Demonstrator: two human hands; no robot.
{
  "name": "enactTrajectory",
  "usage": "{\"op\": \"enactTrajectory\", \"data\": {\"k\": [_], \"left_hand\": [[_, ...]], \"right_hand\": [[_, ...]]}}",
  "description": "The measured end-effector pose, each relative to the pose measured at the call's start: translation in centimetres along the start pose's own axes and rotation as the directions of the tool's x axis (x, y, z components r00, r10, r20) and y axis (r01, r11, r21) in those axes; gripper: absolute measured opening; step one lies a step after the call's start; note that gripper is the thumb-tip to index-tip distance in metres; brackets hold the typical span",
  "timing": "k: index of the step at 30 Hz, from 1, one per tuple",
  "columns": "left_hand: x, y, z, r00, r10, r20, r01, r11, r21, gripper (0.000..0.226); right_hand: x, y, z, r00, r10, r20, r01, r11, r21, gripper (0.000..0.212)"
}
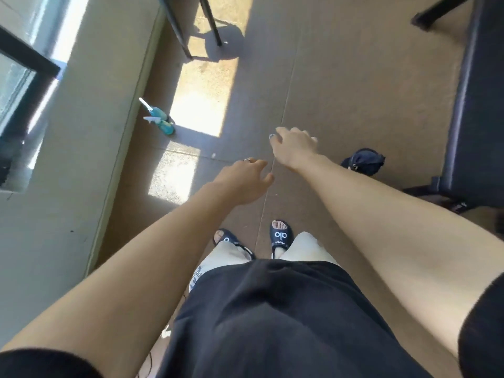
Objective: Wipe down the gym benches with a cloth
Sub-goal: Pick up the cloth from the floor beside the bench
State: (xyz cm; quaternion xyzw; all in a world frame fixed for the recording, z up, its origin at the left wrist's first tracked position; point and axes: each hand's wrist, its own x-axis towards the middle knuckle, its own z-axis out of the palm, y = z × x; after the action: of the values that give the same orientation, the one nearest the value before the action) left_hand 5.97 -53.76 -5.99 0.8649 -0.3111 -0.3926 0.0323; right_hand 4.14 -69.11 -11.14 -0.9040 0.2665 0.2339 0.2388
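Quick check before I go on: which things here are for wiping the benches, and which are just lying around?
For the job:
- bench, dark padded, at right
- two spray bottles on the floor by the wall
- left hand and right hand, both empty; no cloth in view

Lying about:
- dark bag on the floor
- black frame legs at top

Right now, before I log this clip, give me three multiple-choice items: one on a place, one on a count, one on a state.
1. Where do the spray bottles stand?
A. On the bench
B. On the floor by the wall
C. In a hand

2. How many spray bottles show?
A. One
B. Two
C. Four

3. What do the hands hold?
A. A cloth
B. A bottle
C. Nothing

Answers: 1 B, they stand at the wall's foot, far from the bench. 2 B, two teal bottles side by side. 3 C, left hand and right hand reach out empty.
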Motion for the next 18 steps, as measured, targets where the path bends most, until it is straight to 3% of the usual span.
{"op": "enactTrajectory", "data": {"k": [9,18], "left_hand": [[7.5,9.0,-2.7,0.961,0.216,0.172,-0.253,0.938,0.236,0.056],[16.7,15.7,-4.9,0.839,0.374,0.394,-0.525,0.747,0.409,0.057]], "right_hand": [[1.1,10.7,-3.9,0.953,0.297,-0.053,-0.28,0.936,0.214,0.052],[2.2,18.4,-5.2,0.798,0.6,-0.058,-0.505,0.719,0.478,0.049]]}}
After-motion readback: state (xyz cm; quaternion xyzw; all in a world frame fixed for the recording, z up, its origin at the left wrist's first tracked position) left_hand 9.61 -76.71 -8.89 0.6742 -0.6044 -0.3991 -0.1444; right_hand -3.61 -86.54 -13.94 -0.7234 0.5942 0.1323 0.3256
